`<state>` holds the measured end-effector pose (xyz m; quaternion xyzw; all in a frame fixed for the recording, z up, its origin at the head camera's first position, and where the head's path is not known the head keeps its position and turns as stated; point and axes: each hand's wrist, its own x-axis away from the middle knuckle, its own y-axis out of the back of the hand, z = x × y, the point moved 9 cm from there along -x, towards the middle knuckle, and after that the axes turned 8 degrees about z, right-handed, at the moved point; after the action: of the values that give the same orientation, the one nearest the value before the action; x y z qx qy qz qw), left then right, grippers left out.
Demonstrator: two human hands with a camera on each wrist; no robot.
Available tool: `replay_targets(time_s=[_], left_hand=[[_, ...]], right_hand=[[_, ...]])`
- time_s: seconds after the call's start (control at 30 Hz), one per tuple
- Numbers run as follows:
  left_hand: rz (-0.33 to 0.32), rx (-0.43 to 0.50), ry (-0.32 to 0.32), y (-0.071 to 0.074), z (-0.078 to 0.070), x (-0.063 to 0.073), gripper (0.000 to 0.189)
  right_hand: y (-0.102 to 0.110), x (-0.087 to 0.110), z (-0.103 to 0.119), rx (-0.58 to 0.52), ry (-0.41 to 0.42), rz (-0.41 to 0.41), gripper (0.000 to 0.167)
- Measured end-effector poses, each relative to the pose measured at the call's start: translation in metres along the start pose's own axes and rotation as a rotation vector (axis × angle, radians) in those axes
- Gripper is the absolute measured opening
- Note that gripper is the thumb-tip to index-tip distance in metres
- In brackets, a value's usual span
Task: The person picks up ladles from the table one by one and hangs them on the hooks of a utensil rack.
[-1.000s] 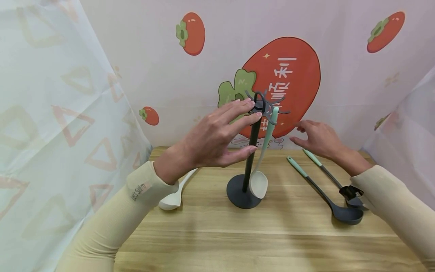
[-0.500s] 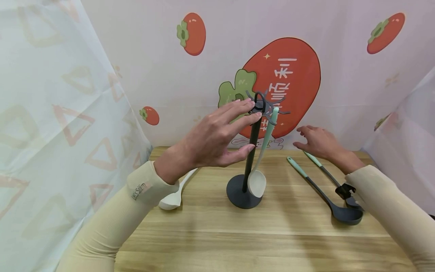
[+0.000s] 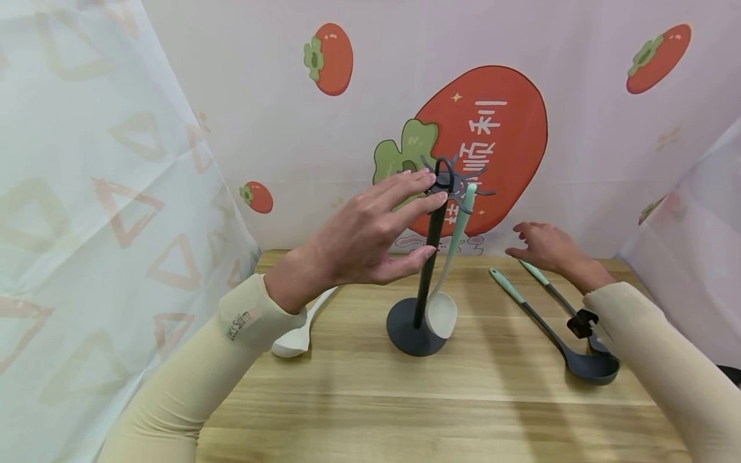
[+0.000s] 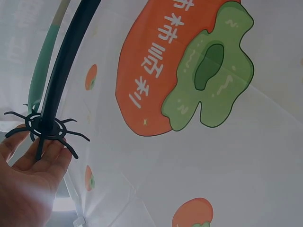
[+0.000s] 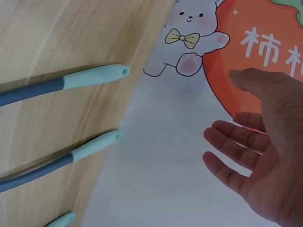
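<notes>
My left hand touches the hooked top of a black utensil stand with fairly straight fingertips. From one of the hooks hangs a ladle with a mint green handle and a cream bowl. In the left wrist view those fingers lie against the hook ring. Nothing is in my right hand, its fingers loosely bent, above the far ends of the utensils on the right. A dark ladle with a mint handle lies there, and beside it a second dark utensil, its head partly hidden by my sleeve.
On the left of the wooden table lies a cream ladle, its handle partly behind my left arm. A third mint handle shows low in the right wrist view. A printed cloth backdrop rises behind the table.
My right hand has moved down and slightly right, closer to the utensil handles. The hanging ladle has swung slightly. My left hand stays at the stand's top.
</notes>
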<state>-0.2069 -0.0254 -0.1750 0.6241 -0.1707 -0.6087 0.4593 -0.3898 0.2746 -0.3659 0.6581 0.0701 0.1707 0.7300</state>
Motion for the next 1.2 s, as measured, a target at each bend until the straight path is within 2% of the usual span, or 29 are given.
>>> replay_targets(time_s=[0.53,0.83,1.2], left_hand=[[-0.004,0.003,-0.002,0.000,0.000,0.000,0.054],[-0.020,0.000,-0.007,0.002,0.000,-0.001,0.055],[0.000,-0.013,0.000,0.001,-0.001,-0.001,0.056]], right_hand=[[-0.034,-0.003,-0.027,-0.011,-0.025,0.090,0.063],[-0.052,-0.005,-0.026,-0.028,-0.025,0.143,0.064],[-0.084,-0.010,-0.026,-0.032,-0.022,0.213,0.066]])
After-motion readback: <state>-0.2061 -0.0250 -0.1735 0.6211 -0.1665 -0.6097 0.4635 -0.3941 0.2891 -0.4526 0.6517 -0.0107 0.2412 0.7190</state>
